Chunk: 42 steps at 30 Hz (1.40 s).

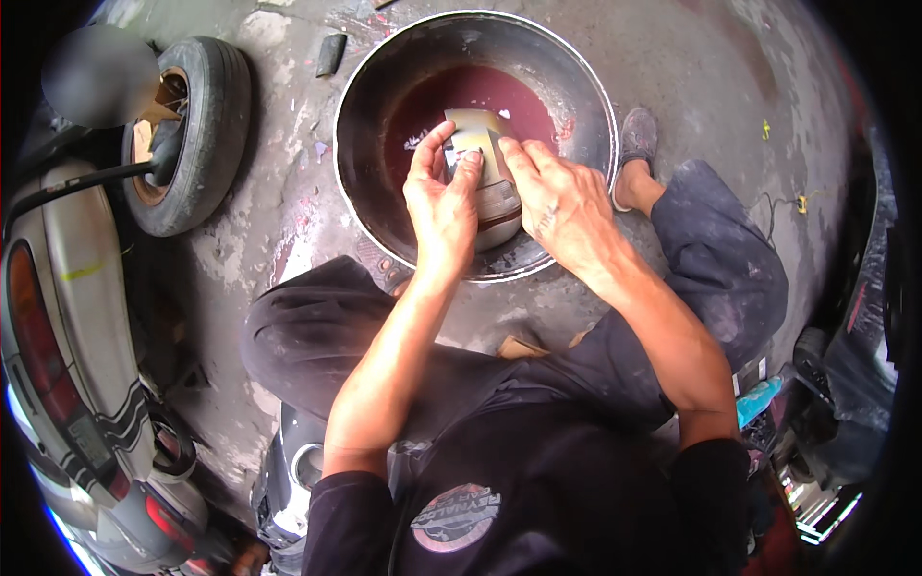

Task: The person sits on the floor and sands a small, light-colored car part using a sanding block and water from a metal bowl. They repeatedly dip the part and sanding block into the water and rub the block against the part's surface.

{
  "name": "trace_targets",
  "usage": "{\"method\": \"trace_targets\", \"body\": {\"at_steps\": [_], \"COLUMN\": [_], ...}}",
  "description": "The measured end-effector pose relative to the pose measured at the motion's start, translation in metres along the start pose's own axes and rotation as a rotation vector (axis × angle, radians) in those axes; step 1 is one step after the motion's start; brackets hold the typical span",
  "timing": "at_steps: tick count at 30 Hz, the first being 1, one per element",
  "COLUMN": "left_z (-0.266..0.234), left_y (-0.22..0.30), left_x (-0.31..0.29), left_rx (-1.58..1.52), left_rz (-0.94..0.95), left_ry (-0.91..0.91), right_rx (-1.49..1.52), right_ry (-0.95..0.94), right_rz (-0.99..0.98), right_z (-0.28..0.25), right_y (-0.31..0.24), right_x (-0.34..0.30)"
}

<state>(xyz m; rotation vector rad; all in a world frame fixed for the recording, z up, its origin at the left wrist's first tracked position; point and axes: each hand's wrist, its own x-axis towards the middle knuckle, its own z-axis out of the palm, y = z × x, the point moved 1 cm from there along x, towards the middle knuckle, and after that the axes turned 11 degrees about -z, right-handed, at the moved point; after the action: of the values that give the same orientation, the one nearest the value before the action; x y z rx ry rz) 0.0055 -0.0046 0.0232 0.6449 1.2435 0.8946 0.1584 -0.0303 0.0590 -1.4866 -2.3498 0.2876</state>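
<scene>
A curved, glossy painted panel [497, 200], grey and yellowish with a dark band, is tilted over the round black basin [357, 125]. My left hand [444, 197] grips its left side, thumb on the face and fingers around the upper edge. On the right side of the panel, my right hand [567, 197] presses with bent fingers. A dark grey piece that looks like sandpaper [496, 154] shows beside those fingertips; the rest of it is hidden under the hand. Reddish water [461, 88] lies in the bottom of the basin, below the panel.
A tyre on a rim [213, 134] lies at the far left, near a motorcycle [86, 259]. A dark block [331, 55] rests on the stained concrete floor [691, 67] beyond the basin. My bent legs flank the basin; a turquoise item [759, 401] is at the right.
</scene>
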Motion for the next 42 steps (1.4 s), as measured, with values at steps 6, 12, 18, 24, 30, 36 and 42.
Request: {"method": "trace_targets", "body": {"at_steps": [6,12,18,24,30,36,42], "left_z": [0.000,0.004,-0.001,-0.002,-0.003,-0.004,0.000], "left_y": [0.000,-0.004,0.001,-0.003,-0.005,-0.009,-0.009], "left_x": [-0.003,-0.006,-0.007,-0.004,-0.003,-0.001,-0.003], "left_rx": [-0.126,-0.197,-0.276,-0.281,-0.244,-0.220,-0.171], "left_rz": [-0.047,-0.080,-0.168,-0.143,-0.123,-0.105,-0.052], "left_ry": [0.012,0.038,-0.011,0.001,0.007,0.003,0.011], "right_rx": [0.573,1.159,1.147,1.165,1.055,1.057,0.982], "right_ry": [0.036,0.032,-0.196,-0.027,0.089,0.150,0.201], "right_rz": [0.256,0.197,0.426,0.241,0.204,0.191,0.150], "right_z": [-0.032,-0.009,-0.030,-0.007,-0.005,-0.004,-0.006], "right_y": [0.018,0.063,0.068,0.058,0.036,0.026,0.019], "right_x": [0.014,0.013,0.035,0.008,-0.003,0.005,0.006]}}
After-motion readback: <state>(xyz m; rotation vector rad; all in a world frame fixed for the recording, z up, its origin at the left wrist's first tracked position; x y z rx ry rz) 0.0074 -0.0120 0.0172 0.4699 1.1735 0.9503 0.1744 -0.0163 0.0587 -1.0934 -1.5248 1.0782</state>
